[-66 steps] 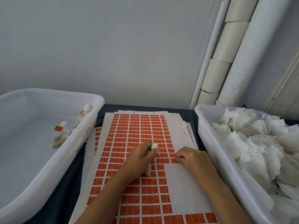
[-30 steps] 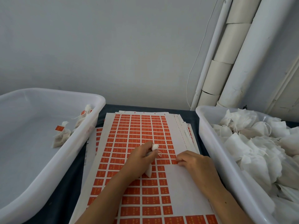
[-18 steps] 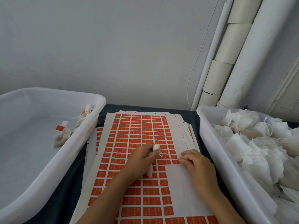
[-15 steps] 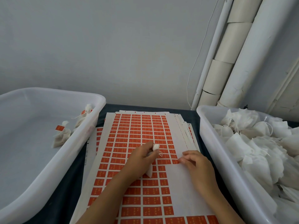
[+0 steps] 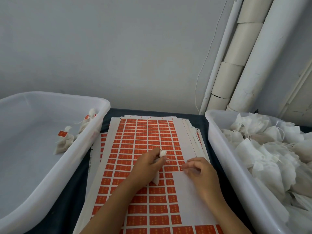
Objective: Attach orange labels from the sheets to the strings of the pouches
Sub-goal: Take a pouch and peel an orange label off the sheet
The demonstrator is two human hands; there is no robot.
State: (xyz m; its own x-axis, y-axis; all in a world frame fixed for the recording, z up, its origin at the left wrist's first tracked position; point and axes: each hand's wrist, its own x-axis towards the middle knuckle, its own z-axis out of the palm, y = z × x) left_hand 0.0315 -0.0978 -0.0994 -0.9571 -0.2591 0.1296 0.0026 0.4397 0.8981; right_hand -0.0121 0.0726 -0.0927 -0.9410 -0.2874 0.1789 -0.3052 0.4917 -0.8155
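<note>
Fingers of left hand (image 5: 146, 166): they are curled around a small white fabric pouch (image 5: 159, 163), near the centre of the frame; the gathered top of the pouch comes out above the thumb and its lower corner comes out below the palm.
String: a thin white loop (image 5: 167, 159) hangs from the pouch neck, just right of the left thumb, over the orange labels.
Fingers of right hand (image 5: 200, 173): they are bent, and the thumb and the first finger are pressed together at the tips; the tips touch the sheet at the edge of an orange label. Whether a label is between them cannot be told.
Top label sheet (image 5: 152, 142): a white paper sheet with a grid of small orange rectangular labels, in the lower centre of the frame; under the right hand there is a white area with no labels.
Sheet pile: more white sheets (image 5: 194, 137) show under the top one, at its right and left edges, on a dark table (image 5: 74, 196).
Left bin (image 5: 50, 173): a translucent white plastic bin at the left of the frame; two white pouches with orange labels (image 5: 65, 141) lie in its upper right part.
Right bin (image 5: 224, 159): a same kind of white plastic bin at the right of the frame, holding a heap of white pouches (image 5: 273, 149).
Background: a pale grey wall, with white pipes (image 5: 249, 61) in the upper right of the frame.
</note>
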